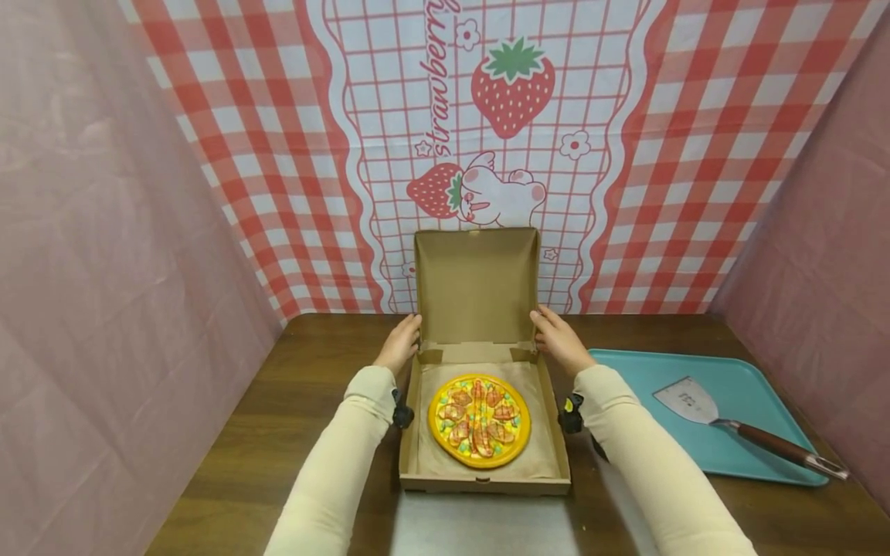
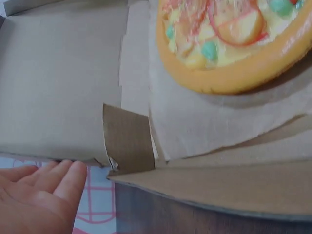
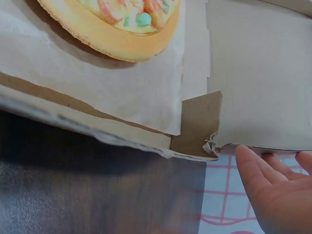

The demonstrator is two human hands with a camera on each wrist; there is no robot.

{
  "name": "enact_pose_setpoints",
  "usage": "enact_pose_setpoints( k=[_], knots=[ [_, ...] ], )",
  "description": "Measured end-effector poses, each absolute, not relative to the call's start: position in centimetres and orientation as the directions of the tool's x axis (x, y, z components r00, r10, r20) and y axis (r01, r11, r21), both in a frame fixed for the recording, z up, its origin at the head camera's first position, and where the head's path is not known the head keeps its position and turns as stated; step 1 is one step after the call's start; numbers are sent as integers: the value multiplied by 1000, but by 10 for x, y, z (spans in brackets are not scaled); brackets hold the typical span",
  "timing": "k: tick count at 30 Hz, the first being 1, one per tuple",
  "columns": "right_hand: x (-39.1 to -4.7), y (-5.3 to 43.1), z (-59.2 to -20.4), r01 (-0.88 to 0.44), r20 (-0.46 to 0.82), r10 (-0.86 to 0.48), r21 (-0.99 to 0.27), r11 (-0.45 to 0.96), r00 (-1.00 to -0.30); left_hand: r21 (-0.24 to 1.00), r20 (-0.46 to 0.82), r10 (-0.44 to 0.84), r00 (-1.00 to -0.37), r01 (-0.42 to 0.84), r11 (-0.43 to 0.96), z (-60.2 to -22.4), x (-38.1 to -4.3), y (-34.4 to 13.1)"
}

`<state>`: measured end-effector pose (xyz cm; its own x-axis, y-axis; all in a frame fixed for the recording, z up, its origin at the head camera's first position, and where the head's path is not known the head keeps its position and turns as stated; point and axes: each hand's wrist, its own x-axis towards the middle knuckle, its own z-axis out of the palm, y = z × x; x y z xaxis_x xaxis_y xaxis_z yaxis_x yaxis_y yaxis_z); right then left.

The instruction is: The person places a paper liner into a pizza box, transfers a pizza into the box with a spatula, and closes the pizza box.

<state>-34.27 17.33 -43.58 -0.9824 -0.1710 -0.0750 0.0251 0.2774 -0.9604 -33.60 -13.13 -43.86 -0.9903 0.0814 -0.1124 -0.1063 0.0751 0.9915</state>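
A cardboard pizza box (image 1: pixel 484 485) stands on the table with its lid (image 1: pixel 477 289) raised upright at the back. Inside, on a sheet of brown paper (image 2: pixel 195 119), lies a toy-like pizza (image 1: pixel 479 421) with a yellow crust and green and red toppings. My left hand (image 1: pixel 400 343) touches the lid's left edge near the hinge, fingers fairly straight. On the opposite side my right hand (image 1: pixel 560 340) touches the lid's right edge, its fingers also extended. Parts of the fingers behind the lid are hidden in both wrist views.
To the right, a turquoise tray (image 1: pixel 626 369) lies on the wooden table (image 1: pixel 278 432), partly behind my right forearm. A pizza server (image 1: pixel 688 400) with a brown handle rests on it, the handle crossing the rim. A strawberry-patterned cloth (image 1: pixel 264 154) hangs behind; pink curtains (image 1: pixel 125 270) flank the table.
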Motion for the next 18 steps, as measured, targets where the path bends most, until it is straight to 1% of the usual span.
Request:
enact_pose_setpoints(
  k=[7,12,18],
  knots=[
    [-342,182,-429,55,-109,-197,-964,261,-974,993,-91,109,-990,-82,89,-432,-330,-127],
    [-339,186,-428,48,-100,-220,-972,230,-970,992,-100,137,-986,-88,88,-426,-323,-126],
    [-333,191,-428,41,-91,-256,-980,196,-962,991,-111,134,-985,-100,86,-429,-321,-125]
  ],
)
